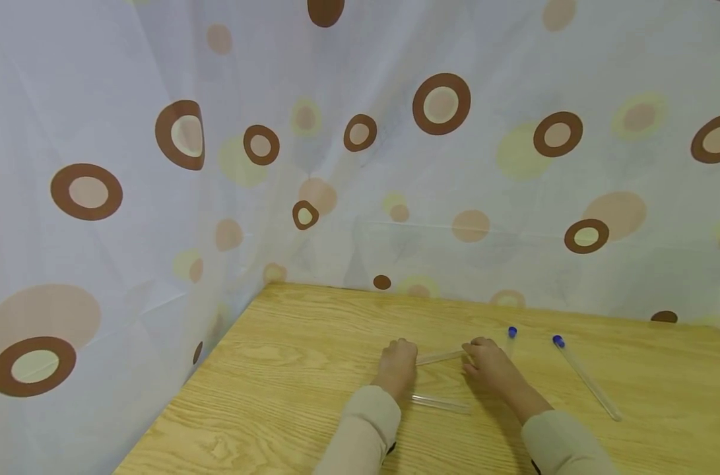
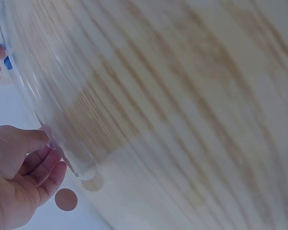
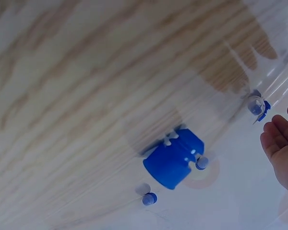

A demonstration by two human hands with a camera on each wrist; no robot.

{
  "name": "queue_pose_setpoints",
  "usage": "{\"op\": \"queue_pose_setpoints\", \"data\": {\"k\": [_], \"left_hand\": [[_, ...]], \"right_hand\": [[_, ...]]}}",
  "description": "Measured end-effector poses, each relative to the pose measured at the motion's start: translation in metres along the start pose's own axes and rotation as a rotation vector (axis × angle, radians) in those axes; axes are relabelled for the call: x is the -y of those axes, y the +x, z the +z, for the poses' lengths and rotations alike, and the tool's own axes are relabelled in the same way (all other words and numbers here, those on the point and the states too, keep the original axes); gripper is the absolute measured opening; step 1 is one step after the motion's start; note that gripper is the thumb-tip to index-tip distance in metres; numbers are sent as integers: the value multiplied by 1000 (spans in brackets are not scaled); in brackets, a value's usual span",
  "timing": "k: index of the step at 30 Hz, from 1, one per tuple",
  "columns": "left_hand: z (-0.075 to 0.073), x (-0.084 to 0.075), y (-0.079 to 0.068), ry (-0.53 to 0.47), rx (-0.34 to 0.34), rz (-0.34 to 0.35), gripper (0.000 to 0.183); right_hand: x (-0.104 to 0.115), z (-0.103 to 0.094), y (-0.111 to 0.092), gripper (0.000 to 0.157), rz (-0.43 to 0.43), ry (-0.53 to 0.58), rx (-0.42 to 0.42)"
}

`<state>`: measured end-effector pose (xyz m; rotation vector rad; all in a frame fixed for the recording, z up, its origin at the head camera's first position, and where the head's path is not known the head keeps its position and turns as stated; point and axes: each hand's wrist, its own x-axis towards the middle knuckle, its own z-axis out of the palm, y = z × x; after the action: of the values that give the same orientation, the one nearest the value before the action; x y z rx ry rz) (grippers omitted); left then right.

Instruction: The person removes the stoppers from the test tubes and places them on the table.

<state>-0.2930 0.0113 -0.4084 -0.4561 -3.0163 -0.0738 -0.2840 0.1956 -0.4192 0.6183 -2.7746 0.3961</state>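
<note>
My left hand (image 1: 397,366) pinches the left end of a clear test tube (image 1: 439,357) between thumb and fingers. At the tube's other end my right hand (image 1: 491,369) has its fingers curled, and a bit of blue cap (image 2: 8,62) shows beside the fingertips in the left wrist view; the exact grip is largely hidden. A second clear test tube (image 1: 439,403), with no cap visible, lies nearer me between the forearms. In the right wrist view a large blue cap (image 3: 173,158) is close to the camera; what it sits on cannot be told.
Beyond my right hand lies a tube with a blue cap (image 1: 512,332), partly covered by the hand. Farther right another capped tube (image 1: 588,379) lies slanted on the wooden table (image 1: 288,396). A white curtain (image 1: 360,178) with brown rings hangs behind and at the left.
</note>
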Motion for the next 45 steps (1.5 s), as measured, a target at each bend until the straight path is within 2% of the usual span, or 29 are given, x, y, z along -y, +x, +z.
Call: {"op": "queue_pose_setpoints", "data": {"k": [7, 12, 19, 22, 26, 33, 38, 42, 45], "left_hand": [[-2, 6, -2, -6, -35, 17, 7], [0, 13, 0, 49, -41, 58, 6], [4, 20, 4, 57, 0, 93, 10], [6, 23, 6, 36, 0, 88, 10], [5, 25, 7, -1, 6, 81, 12], [3, 26, 5, -68, -6, 91, 15], [0, 23, 3, -129, 23, 74, 15], [9, 23, 10, -131, 15, 78, 12], [27, 27, 20, -103, -22, 103, 10]], "right_hand": [[2, 1, 0, 35, -10, 24, -12], [1, 2, 2, 34, -13, 41, 2], [0, 4, 4, 26, -13, 52, 53], [-1, 5, 4, 10, -17, 68, 70], [-3, 6, 2, 22, -14, 101, 79], [-5, 8, 1, 21, -28, 72, 66], [-4, 9, 2, 18, -55, 51, 42], [-2, 8, 2, 16, -43, 60, 42], [-2, 8, 2, 13, -22, 54, 48]]}}
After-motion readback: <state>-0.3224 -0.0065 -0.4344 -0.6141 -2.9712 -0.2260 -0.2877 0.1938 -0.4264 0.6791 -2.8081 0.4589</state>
